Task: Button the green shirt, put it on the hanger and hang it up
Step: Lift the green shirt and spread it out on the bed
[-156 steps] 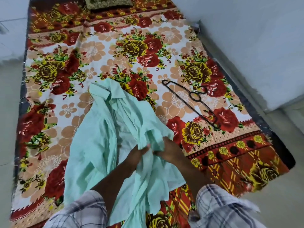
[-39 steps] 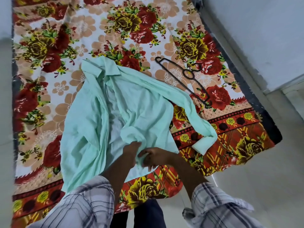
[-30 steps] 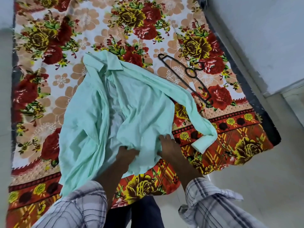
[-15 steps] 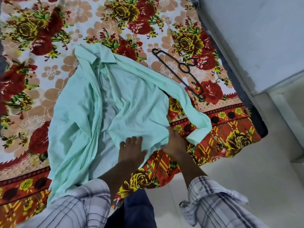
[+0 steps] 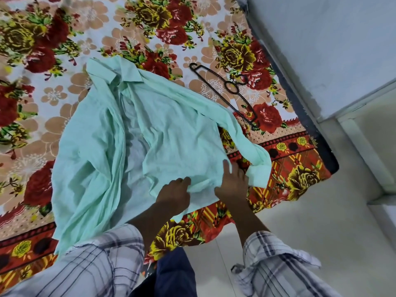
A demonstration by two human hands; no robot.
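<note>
Mint-green, the long-sleeved shirt (image 5: 171,133) lies open-fronted at the flowered bedsheet's (image 5: 64,39) near right corner; the left hand (image 5: 174,190) pinches its hem with curled fingers, the right hand (image 5: 232,184) presses it, fingers straight. Just past its sleeve the black plastic hanger (image 5: 245,106) lies free near the sheet's right edge.

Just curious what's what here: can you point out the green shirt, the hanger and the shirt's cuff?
green shirt (image 5: 175,133): head view, middle of the front panel.
hanger (image 5: 226,88): head view, rim of its centre ring.
cuff (image 5: 258,175): head view, end of the outstretched sleeve.
</note>
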